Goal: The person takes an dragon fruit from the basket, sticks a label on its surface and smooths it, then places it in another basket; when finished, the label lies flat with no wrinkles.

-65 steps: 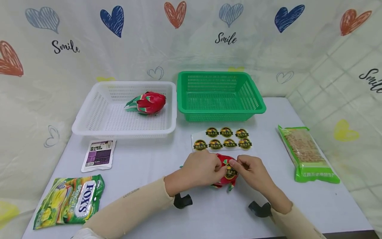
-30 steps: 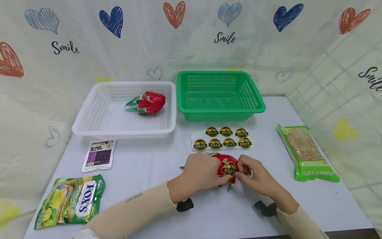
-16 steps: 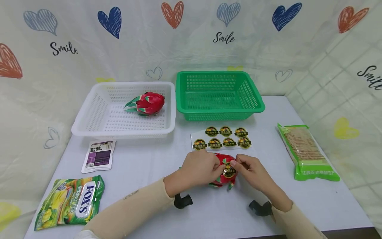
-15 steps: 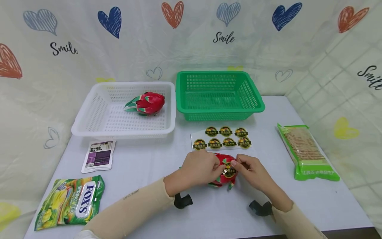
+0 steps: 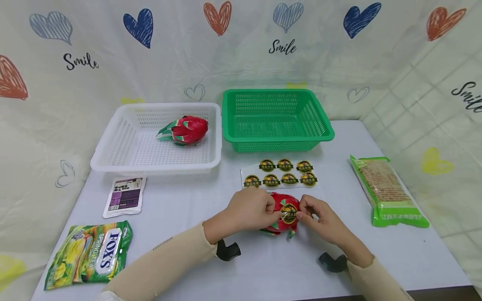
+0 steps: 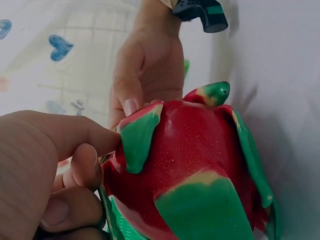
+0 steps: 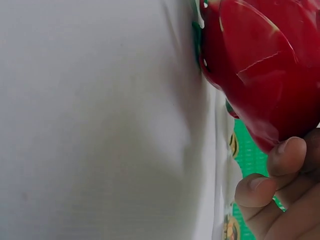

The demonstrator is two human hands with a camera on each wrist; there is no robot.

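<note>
A glossy red and green dragon fruit (image 5: 282, 198) lies on the table between both hands, with a round black-and-gold sticker (image 5: 289, 214) on its upper side. My left hand (image 5: 248, 211) bends its fingers against the fruit's left side, its thumb at the sticker's left edge. From the right, my right hand (image 5: 321, 219) has its thumb at the sticker's opposite edge. The left wrist view shows the left thumb and index finger close against the fruit (image 6: 190, 140); the sticker is hidden there. In the right wrist view, curled right fingers (image 7: 287, 157) meet the fruit's end.
Behind the hands lies a sticker sheet (image 5: 246, 172). A white basket (image 5: 156, 167) with another dragon fruit (image 5: 192, 129) stands beside a green basket (image 5: 278, 145). A purple-white pouch (image 5: 125, 197) and Fox's bag (image 5: 90, 253) lie left, a green-edged food pack (image 5: 388, 190) right.
Both hands have eased slightly apart over the last half second, the left toward the left and the right toward the right, uncovering more of the sticker. The fruit stays in place.
</note>
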